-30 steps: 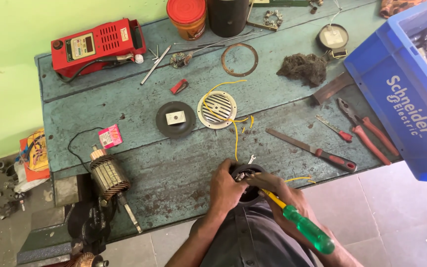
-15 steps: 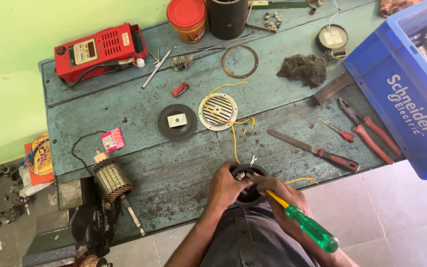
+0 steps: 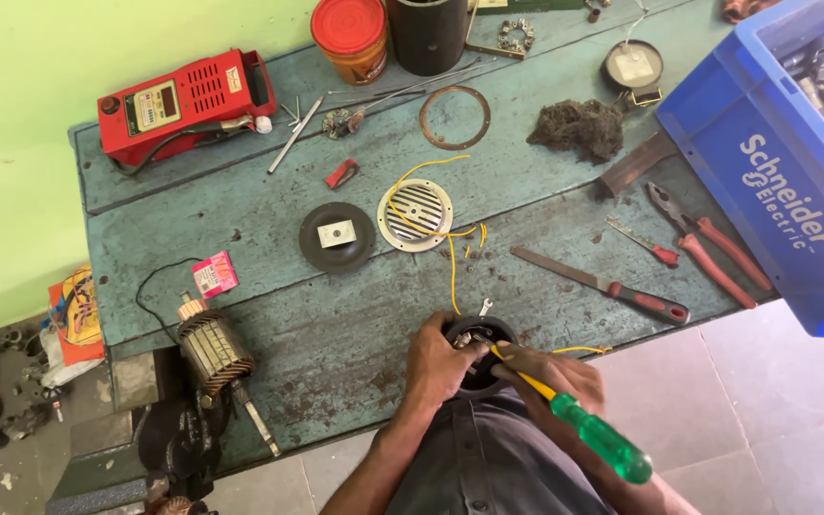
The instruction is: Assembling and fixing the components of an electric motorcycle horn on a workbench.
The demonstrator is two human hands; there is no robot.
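Green-handled screwdriver gripped in his right hand, tip down in the round black housing his left hand clutches at the bench edge; looks mid-screw, next needs steady turning

Bright, even daylight — soft shadows, sharp pic, slight wide-angle edge distortion.

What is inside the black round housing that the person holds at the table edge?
Inside the housing show small metal parts, a yellow wire and the screwdriver tip. The left hand and right hand cover the rest.
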